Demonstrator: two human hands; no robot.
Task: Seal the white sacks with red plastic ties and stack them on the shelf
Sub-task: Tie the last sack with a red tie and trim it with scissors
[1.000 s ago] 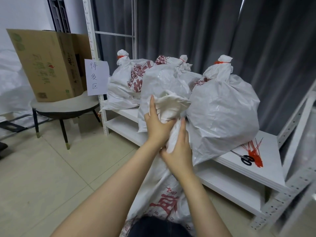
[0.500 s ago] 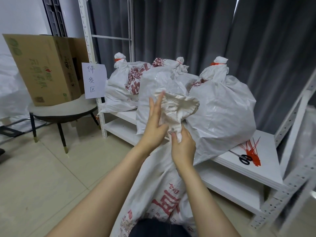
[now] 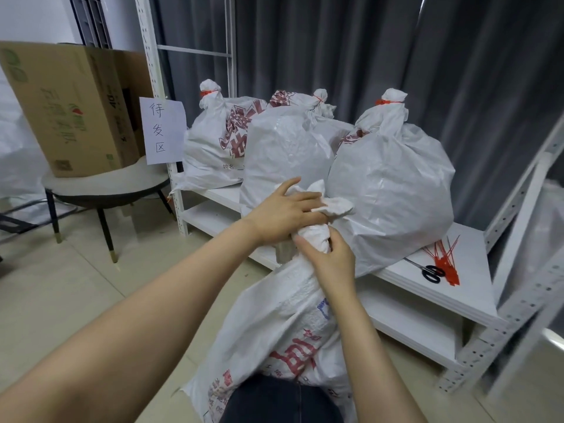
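Grey pleated curtains point(image 3: 335, 41) hang behind a white metal shelf point(image 3: 457, 288), with pale glossy tiles on the floor point(image 3: 61, 285). The open sack point(image 3: 283, 331) is crinkly woven plastic with red print. It stands on the floor right up against the shelf's near edge. The right grip point(image 3: 329, 261) is curled tight round its twisted neck. The left grip point(image 3: 287, 215) is clamped over the ruffled mouth just above, index finger sticking out straight.

Up on the shelf sit plump tied sacks point(image 3: 390, 190) with little topknots cinched in red. Loose red ties point(image 3: 445, 264) lie in a spiky bunch at the right end, touching black-handled scissors point(image 3: 430, 273). Far left there's a cardboard box point(image 3: 70, 108) on a round stool point(image 3: 103, 184), plus a handwritten paper sign point(image 3: 163, 129) on the shelf post.
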